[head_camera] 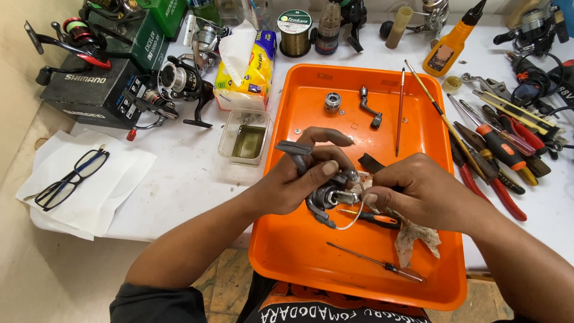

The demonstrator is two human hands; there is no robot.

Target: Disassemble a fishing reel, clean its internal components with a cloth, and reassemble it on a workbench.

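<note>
Over the shallow orange plastic tray (311,263), the left hand (293,182) is curled tight around one grey metal spinning-reel body (326,194) while the right hand (418,194) pinches its front end, with two slim screwdrivers (376,263) lying beneath and one small silver spool (332,101) farther back.

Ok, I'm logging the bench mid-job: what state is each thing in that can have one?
Left hand: gripping the grey reel body.
Right hand: fingertips pinching a small part at the reel.
Orange tray: upright, holding loose parts and tools.
Glasses: unfolded, lying on paper.
Orange bottle: capped, upright.
Clear tub: lid off, liquid inside.
Tissue pack: open, a tissue sticking out.
</note>
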